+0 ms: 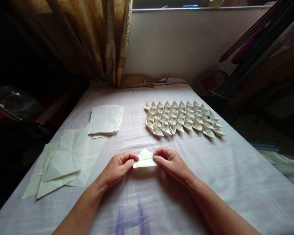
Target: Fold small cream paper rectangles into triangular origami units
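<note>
A small piece of folded paper [145, 158], pale and peaked at the top with a flat band along its lower edge, is held up near the middle of the table. My left hand [118, 167] pinches its left end between thumb and fingers. At the opposite end, my right hand [171, 163] grips the paper the same way. Beyond my right hand stand rows of folded paper boats [181, 118], set close together. To the left lie creased paper sheets [67, 155], loosely overlapping, with a neater stack of paper squares [105, 119] behind them.
A pale cloth [127, 130] covers the table, with a purple mark near the front. A patterned gold curtain [107, 39] hangs to the table's far edge, beside a white wall [176, 42]. Clear plastic [284, 163] lies past the right edge.
</note>
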{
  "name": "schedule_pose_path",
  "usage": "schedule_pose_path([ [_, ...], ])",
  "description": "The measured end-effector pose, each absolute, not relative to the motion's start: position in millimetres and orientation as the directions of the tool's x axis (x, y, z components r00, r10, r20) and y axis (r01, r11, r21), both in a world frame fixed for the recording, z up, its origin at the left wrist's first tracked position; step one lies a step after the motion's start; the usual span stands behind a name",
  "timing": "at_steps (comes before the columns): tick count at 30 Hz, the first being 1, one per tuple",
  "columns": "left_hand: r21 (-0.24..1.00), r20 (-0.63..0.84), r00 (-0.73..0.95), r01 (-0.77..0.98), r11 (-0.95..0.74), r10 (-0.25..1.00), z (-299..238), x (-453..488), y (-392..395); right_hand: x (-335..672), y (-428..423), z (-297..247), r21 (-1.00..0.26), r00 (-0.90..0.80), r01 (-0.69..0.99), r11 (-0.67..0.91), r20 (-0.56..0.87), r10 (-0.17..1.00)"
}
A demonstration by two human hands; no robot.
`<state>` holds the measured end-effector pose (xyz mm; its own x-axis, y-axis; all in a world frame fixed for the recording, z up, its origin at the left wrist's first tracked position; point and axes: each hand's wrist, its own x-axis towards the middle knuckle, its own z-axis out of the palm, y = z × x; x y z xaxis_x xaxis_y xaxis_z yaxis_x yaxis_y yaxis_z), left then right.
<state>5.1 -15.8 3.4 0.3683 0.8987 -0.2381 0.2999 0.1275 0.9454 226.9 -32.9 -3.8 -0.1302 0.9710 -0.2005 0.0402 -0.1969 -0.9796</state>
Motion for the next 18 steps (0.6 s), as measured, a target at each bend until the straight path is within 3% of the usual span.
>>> schedule_pose_path([
  [7,0.950,-0.267,0.428,0.270,0.160,0.863,5,-3,-14,239,-34,4,-0.955,-0.181,-0.040,-0.293,-0.282,0.942],
  [12,0.969,-0.157,0.330,0.235,0.080,0.931,1,-1,-13,239,-35,0,-0.966,-0.269,-0.131,-0.222,-0.181,0.946],
  [18,0.978,-0.114,0.284,0.198,0.059,0.952,2,7,-15,231,-33,-10,-0.997,-0.100,-0.013,-0.075,-0.074,0.992],
])
